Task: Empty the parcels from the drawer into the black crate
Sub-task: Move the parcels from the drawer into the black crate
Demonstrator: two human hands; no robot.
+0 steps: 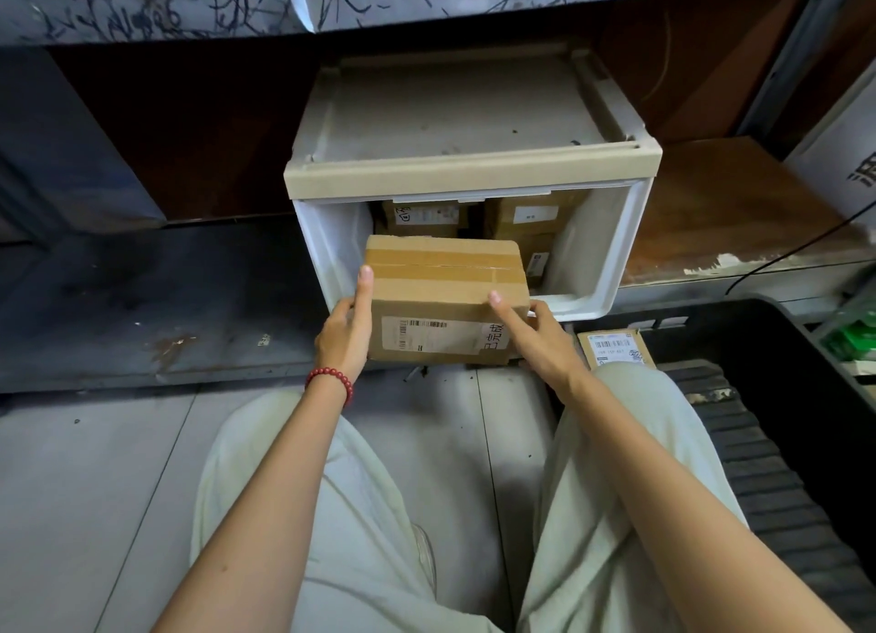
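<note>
At the mouth of the open drawer (609, 258), you hold a cardboard box (445, 300) between both hands, its taped top tipped toward you and its shipping label facing front. Your left hand (343, 333) grasps the box's left side, forefinger laid straight up along the edge, the other fingers hidden behind the cardboard; a red bead bracelet (332, 380) circles that wrist. Your right hand (540, 343) grips the lower right corner, forefinger stretched across the front face above the label, thumb raised beside the corner. The box sits at the drawer's front lip; you cannot tell whether it rests there or is lifted clear. Behind it, inside the white drawer, more brown parcels stand against the back: a left parcel (422, 217) with a marked white label and a right parcel (533, 215) with a plain one. The drawer belongs to a beige plastic cabinet (469, 170) standing beneath a scribbled shelf edge (142, 16). To your right the black crate (782, 362) stands on the floor, just beside the drawer's corner, with a small labelled parcel (614, 348) lying in its near left corner, partly hidden by your right knee (630, 395)
</note>
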